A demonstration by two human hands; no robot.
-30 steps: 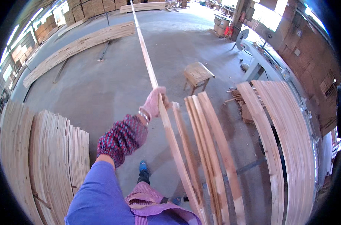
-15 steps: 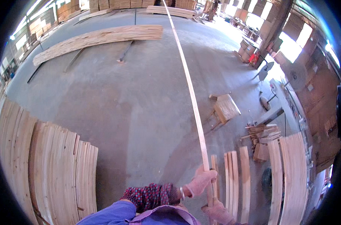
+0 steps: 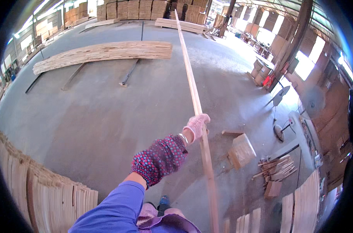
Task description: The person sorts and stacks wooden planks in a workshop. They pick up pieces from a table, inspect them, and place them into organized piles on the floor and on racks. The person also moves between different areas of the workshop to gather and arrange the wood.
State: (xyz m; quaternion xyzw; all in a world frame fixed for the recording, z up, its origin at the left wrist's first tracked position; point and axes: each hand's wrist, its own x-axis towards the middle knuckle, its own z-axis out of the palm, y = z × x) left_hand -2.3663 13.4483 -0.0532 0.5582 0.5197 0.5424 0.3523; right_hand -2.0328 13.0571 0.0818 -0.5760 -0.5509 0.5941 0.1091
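Note:
A long, narrow wooden strip [image 3: 190,77] stretches away from me, from the lower edge far across the floor. My left hand [image 3: 197,126], in a pink glove with a bangle at the wrist, is closed round it at about mid-picture. The arm wears a patterned sleeve cover over a blue sleeve. The near part of the strip runs down past my apron, slightly smeared by motion. My right hand does not show.
Stacked boards [image 3: 48,198] stand at the lower left, with more boards [image 3: 300,202] at the lower right. A wrapped block on a stand [image 3: 242,151] and scrap wood [image 3: 276,169] sit to the right. A timber pile [image 3: 106,52] rests on rails at the far left.
My left hand has moved forward and up, and the strip reaches further below it. My right hand, earlier on the strip's near end, has gone out of sight. The view has tilted up.

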